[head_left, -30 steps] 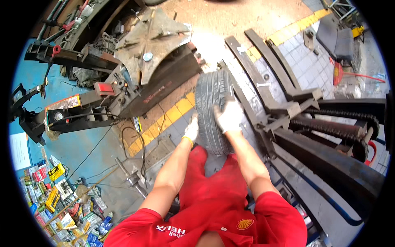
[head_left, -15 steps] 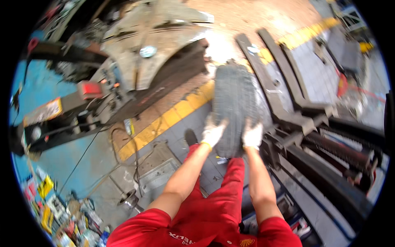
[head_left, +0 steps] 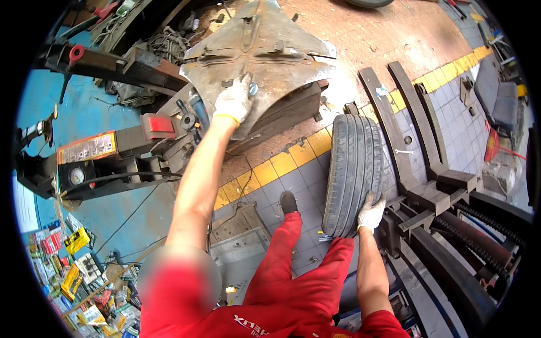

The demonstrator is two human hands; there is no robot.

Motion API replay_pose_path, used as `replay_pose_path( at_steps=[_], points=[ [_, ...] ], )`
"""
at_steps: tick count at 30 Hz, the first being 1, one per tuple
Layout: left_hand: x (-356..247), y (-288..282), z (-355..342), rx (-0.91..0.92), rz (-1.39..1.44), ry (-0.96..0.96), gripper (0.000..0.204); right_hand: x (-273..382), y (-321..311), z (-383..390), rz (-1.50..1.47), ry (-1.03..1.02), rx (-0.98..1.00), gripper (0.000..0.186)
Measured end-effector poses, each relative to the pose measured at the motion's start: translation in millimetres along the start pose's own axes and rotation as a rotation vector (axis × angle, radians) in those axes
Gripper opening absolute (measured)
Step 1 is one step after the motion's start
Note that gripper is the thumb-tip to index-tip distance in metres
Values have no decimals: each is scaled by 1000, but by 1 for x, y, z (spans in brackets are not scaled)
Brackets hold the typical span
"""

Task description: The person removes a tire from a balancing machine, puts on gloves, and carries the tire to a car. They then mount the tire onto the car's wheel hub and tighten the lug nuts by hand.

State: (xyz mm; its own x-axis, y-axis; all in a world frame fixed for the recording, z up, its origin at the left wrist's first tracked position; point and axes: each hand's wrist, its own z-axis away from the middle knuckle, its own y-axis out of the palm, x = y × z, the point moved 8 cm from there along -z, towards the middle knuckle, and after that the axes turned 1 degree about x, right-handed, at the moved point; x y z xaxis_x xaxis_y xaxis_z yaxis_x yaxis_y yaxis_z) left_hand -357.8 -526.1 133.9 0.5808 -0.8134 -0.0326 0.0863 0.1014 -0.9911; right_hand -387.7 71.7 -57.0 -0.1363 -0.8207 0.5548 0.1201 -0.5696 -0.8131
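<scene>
A black car tire (head_left: 354, 174) stands upright on its tread on the grey tiles, in front of my legs. My right hand (head_left: 372, 212), in a white glove, grips the tire's lower right side; part of its fingers is hidden against the sidewall. My left hand (head_left: 234, 102), also gloved, reaches forward over the worn metal turntable plate (head_left: 270, 67) of a tire changer. Its fingers stretch out beside a small round pale-blue disc (head_left: 253, 89) lying on the plate. The hand covers part of the disc's edge, and its thumb is hidden.
To the right lie the dark steel arms (head_left: 389, 129) of a lift, a wrench (head_left: 404, 151) by them. A pressure gauge (head_left: 76, 176) and a red block (head_left: 162, 125) sit on the machine at left. Loose coloured packets (head_left: 72, 281) pile up at lower left. A yellow line (head_left: 284, 164) crosses the floor.
My left hand has let go of the tire and moved forward and left onto the metal plate. My right hand stays on the tire. The view has shifted left.
</scene>
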Motion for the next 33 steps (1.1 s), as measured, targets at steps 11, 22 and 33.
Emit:
replay_pose_path(
  at_steps=[11, 22, 33],
  points=[
    [-94, 27, 91, 31, 646, 69, 27, -9, -26, -20, 16, 126, -37, 70],
    [24, 232, 26, 156, 172, -767, 110, -22, -16, -23, -127, 94, -60, 68],
    [36, 240, -1, 43, 279, -792, 99, -25, -26, -28, -125, 112, -52, 66]
  ],
)
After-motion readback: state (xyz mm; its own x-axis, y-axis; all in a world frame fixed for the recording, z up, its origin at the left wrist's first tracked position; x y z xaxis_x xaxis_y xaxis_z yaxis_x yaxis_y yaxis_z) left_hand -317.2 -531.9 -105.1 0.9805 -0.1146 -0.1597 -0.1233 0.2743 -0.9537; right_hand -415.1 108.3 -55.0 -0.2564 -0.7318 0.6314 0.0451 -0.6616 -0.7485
